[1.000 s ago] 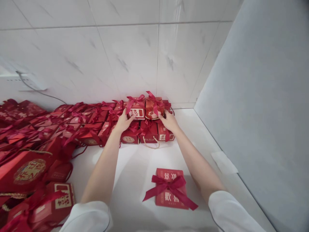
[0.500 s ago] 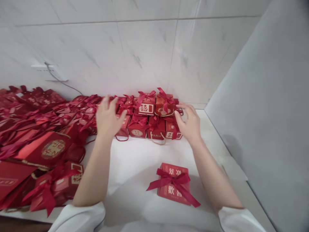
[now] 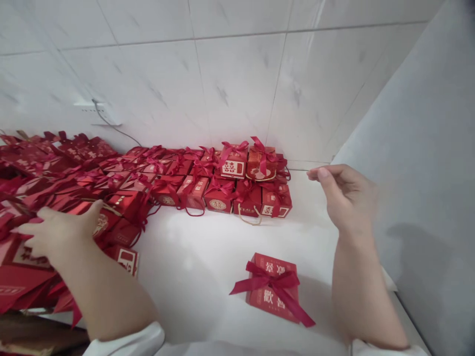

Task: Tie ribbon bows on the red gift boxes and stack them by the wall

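My left hand (image 3: 63, 235) is spread open over the heap of red gift boxes at the left, its fingers nearest a box with pale lettering (image 3: 27, 257). I cannot tell whether it touches one. My right hand (image 3: 347, 195) is raised at the right, thumb and fingers drawn together with nothing visible in them. A red gift box with a dark red bow (image 3: 272, 289) lies alone on the white table in front of me. Two stacked gift boxes, a double-happiness box (image 3: 233, 165) and an orange-red box (image 3: 261, 165), sit on the row at the back.
A row of ribboned red boxes (image 3: 218, 203) runs along the tiled wall (image 3: 237, 89). On the right stands a grey-white panel (image 3: 430, 198). A wall socket (image 3: 97, 113) with a cable is at the upper left. The white table (image 3: 185, 267) spreads between.
Both hands have left the stacked boxes at the back. My left hand has moved left and nearer over the heap; my right hand has drawn away to the right, its fingers closing together.
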`<state>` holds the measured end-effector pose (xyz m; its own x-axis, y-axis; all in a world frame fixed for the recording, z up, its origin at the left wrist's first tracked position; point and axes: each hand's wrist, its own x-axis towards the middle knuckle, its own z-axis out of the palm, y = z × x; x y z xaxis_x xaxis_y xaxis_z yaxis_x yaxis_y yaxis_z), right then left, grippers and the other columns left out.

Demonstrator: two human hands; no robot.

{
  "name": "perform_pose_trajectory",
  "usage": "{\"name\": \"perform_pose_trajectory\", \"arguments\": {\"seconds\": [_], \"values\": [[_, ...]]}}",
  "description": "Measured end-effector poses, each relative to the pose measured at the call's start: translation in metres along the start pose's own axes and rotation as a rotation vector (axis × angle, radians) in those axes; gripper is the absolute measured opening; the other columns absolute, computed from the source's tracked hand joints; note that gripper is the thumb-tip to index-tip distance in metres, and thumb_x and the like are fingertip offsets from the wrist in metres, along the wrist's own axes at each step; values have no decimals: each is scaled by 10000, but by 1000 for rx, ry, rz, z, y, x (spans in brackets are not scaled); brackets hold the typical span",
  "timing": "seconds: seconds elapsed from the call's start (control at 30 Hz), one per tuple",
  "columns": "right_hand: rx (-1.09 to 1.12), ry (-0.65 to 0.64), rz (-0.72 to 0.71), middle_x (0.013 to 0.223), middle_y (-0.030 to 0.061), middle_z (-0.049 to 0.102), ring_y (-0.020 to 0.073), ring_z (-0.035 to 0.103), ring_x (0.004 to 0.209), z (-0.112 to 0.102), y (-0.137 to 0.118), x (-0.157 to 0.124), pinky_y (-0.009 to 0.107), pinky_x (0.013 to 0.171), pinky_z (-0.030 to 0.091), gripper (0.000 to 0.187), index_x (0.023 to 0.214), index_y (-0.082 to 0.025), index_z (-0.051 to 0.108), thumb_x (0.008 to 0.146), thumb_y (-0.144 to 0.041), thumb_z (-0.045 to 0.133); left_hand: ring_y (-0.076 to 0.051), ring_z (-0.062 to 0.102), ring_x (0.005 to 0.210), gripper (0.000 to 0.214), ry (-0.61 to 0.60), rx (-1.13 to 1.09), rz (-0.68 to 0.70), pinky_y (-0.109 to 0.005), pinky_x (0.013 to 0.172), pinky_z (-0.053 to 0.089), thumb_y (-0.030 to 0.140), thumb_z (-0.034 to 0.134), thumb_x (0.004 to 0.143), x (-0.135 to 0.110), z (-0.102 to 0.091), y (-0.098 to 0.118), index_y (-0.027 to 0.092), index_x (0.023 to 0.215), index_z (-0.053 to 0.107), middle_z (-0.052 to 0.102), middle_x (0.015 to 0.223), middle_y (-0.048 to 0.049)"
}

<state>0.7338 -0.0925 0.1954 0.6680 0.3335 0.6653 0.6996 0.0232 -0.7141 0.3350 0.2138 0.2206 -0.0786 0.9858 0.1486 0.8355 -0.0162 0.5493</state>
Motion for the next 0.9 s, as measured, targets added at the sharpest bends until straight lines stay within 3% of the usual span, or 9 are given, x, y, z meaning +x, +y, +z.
{"name": "perform_pose_trajectory", "arguments": {"seconds": [0.13, 0.2, 0.33, 0.43, 0.5, 0.57, 0.7, 0.8, 0.9], "values": [[-31, -2, -14, 836, 25, 728, 208, 703, 821, -3, -2, 0, 353, 785, 556, 216, 843, -225, 705, 930, -393, 601, -579, 324, 1323, 1131, 266, 101, -172, -809, 1003, 321, 761, 645, 512, -16, 4, 15, 318, 1474, 249, 462, 1467, -87], [-45, -19, -21, 837, 18, 729, 203, 703, 817, -4, -4, 0, 347, 790, 553, 208, 842, -230, 703, 928, -393, 606, -569, 368, 1298, 1039, 345, 126, -123, -765, 1029, 350, 786, 618, 545, -28, 4, 28, 341, 1439, 332, 363, 1538, -38], [-65, -57, -45, 837, 10, 731, 197, 702, 807, -2, -8, 1, 336, 787, 550, 207, 839, -234, 692, 931, -396, 603, -404, 380, 1370, 768, 427, 56, 291, -550, 1145, 352, 714, 568, 715, -44, 12, 71, 390, 1390, 398, 284, 1563, 45], [-73, -91, -71, 847, 12, 732, 202, 702, 809, 0, -10, 0, 335, 774, 546, 203, 844, -235, 687, 939, -385, 588, -328, 380, 1381, 735, 432, -63, 630, -431, 1185, 328, 552, 680, 713, -38, 45, 116, 246, 1355, 493, 372, 1495, -67], [-70, -117, -89, 860, 12, 732, 201, 702, 816, 1, -11, 0, 333, 774, 543, 192, 853, -235, 685, 943, -369, 581, -323, 408, 1349, 706, 305, -144, 761, -432, 1182, 322, 469, 713, 723, -26, 80, 145, 189, 1341, 517, 397, 1461, -128], [-65, -145, -111, 873, 10, 731, 197, 701, 825, 0, -12, -1, 331, 785, 541, 176, 862, -237, 683, 945, -352, 579, -345, 376, 1365, 686, 151, -192, 842, -465, 1183, 288, 430, 713, 742, -13, 118, 166, 212, 1357, 504, 382, 1477, -123], [-72, -171, -140, 879, 9, 729, 197, 695, 826, -3, -13, 0, 338, 796, 543, 162, 871, -240, 682, 947, -330, 571, -370, 360, 1362, 651, -105, -108, 949, -545, 1166, 229, 425, 661, 799, 10, 175, 186, 145, 1368, 516, 386, 1491, -172], [-93, -195, -132, 891, 6, 730, 198, 694, 836, -5, -14, 1, 340, 800, 545, 156, 880, -243, 682, 948, -322, 566, -370, 268, 1420, 622, -168, -79, 983, -594, 1171, 166, 457, 615, 837, 19, 186, 187, 180, 1385, 516, 386, 1519, -134], [-112, -204, -145, 897, 0, 730, 195, 694, 837, -4, -14, 1, 337, 800, 543, 156, 882, -248, 683, 950, -319, 562, -373, 120, 1484, 665, -176, -83, 926, -658, 1160, 92, 533, 560, 870, 10, 170, 182, 255, 1458, 422, 268, 1587, -113]]}}
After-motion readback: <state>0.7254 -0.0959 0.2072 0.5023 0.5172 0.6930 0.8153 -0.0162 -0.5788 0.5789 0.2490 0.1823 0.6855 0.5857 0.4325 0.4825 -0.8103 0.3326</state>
